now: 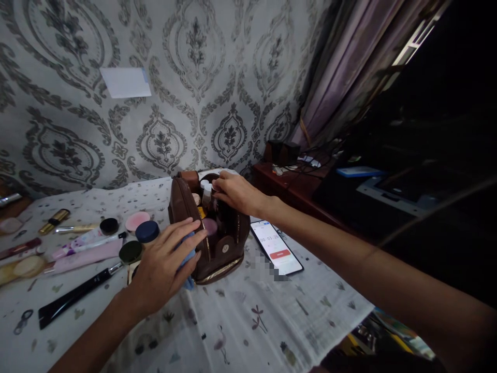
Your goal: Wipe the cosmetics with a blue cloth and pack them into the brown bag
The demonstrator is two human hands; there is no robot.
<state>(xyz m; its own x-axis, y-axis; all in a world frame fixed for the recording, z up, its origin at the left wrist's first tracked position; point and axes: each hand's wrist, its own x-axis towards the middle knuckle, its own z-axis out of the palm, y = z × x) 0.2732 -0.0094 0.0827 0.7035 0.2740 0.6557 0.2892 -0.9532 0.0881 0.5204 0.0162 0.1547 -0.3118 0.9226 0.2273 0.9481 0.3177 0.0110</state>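
Near the center of the frame, upright on the cloth-covered desk, a dark brown bag, unzipped, with a white-capped bottle and a pink round item inside.

Left hand left of and below center: fingers nearly straight and slightly apart, laid against the bag's left side over a blue item; thumb hidden, so cannot tell about any pinch.

Right hand just above center: fingers bent, tips at the bag's opening beside the bottle; cannot tell how far closed, or on what.

Just right of the bag, a lit phone, flat on the cloth. At left of frame, near the left hand, a navy-lidded jar, a pink round lid and a dark green lid; farther toward lower left, a black tube.
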